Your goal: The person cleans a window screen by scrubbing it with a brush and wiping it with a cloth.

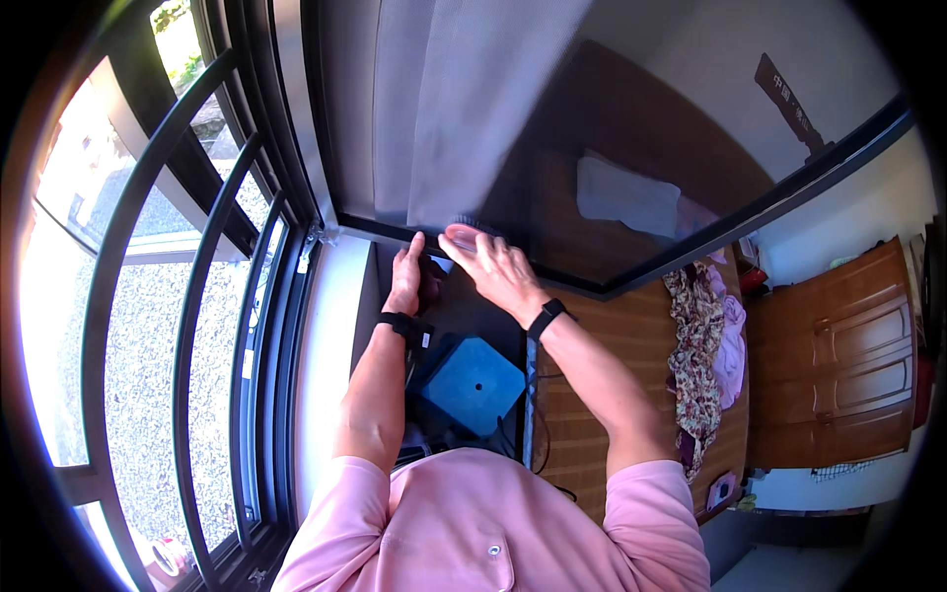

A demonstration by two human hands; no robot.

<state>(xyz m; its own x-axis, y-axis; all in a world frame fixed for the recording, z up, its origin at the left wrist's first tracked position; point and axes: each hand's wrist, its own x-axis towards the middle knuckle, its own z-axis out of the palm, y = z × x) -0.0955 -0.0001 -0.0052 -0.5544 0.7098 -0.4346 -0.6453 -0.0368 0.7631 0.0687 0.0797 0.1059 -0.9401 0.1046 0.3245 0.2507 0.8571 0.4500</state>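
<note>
"Where do we have the pink brush?"

"Up against the glass panel, just above its dark lower frame. Our right hand curves over its back, fingers and thumb pinching it, probably so the bristles can lie flat on the pane."

"And our left hand?"

"Fingers stretched up beside that frame, near the hinge-side corner. We'd guess it steadies the panel, though we can't tell whether the fingers grip the edge or only rest there. The dark reddish shape beside it is too unclear for us to name."

"Why is the panel swung inward, do we think?"

"Likely to bring its face within our reach, clear of the window bars."

"How much room do we have?"

"Plenty of bare pane above and to the right. On the left we're tight: the white sill runs right alongside our forearm. Below our arms sits the blue stool, well apart from the brush. The panel's free lower corner juts over the brown striped surface, where the patterned cloth lies farther right."
</note>
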